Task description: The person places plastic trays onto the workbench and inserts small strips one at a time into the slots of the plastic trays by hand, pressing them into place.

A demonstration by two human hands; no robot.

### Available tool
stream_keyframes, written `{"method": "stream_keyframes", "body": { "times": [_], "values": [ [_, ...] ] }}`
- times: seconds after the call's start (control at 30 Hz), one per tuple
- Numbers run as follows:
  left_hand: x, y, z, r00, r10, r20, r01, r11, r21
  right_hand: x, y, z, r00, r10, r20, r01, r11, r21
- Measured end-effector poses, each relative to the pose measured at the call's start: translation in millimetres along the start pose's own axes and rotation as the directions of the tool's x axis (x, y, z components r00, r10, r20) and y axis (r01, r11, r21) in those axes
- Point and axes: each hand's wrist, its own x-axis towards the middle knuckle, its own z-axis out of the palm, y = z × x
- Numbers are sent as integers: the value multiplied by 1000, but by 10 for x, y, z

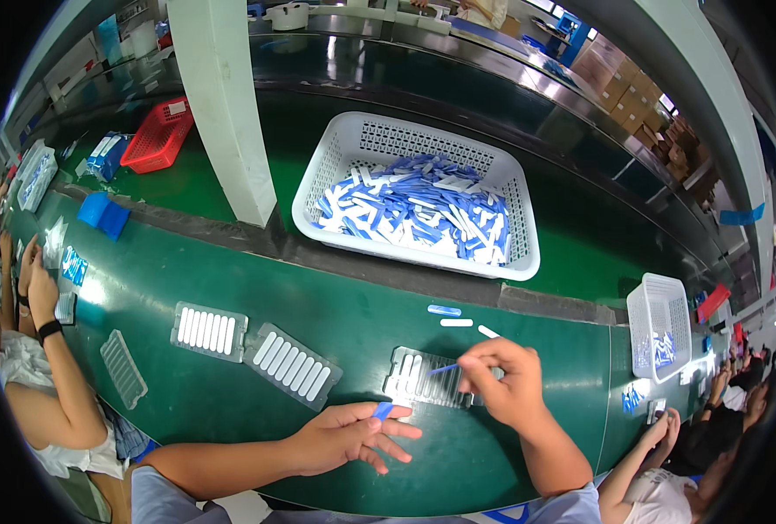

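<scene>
My left hand (pixel 340 437) is palm up near the table's front, its thumb and index finger closed on a small blue strip (pixel 384 410) while the other fingers stretch out. My right hand (pixel 508 384) pinches a thin blue strip (pixel 443 369) by one end, above a clear slotted plastic tray (pixel 447 400). White strips lie in that tray's left slots; my right hand covers part of its right end. Just beyond it are a loose blue strip (pixel 445 311) and two white ones, one a white strip (pixel 456 323). To the left lie two trays of white strips, a nearer tray (pixel 292 367) and a farther tray (pixel 210 332).
Beyond the table's raised edge stands a white basket (pixel 318 196) heaped with blue and white strips. A bare clear tray (pixel 124 369) lies left. A white post (pixel 222 105), red basket (pixel 157 140) and smaller white basket (pixel 648 336) stand around. Co-workers sit at both sides.
</scene>
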Motion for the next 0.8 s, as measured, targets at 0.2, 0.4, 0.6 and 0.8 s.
{"method": "stream_keyframes", "body": {
  "times": [0.2, 0.4, 0.6, 0.8],
  "values": [
    [6, 47, -12, 999, -4, -53, 2, 999, -45, 337, 120, 25, 810, 219, 545, -17, 936, -351],
    [-12, 73, -14, 998, 4, -59, -7, 998, -57, 240, 65, 141, 841, 102, 532, 242, 808, -538],
    [-8, 52, -37, 999, 13, -48, -16, 997, -78, 160, -18, 198, 889, -73, 452, 271, 879, -392],
    [26, 2, 63, 999, 17, 40, -15, 999, -33, -17, -15, 248, 860, -75, 504, 135, 987, -83]
  ]
}}
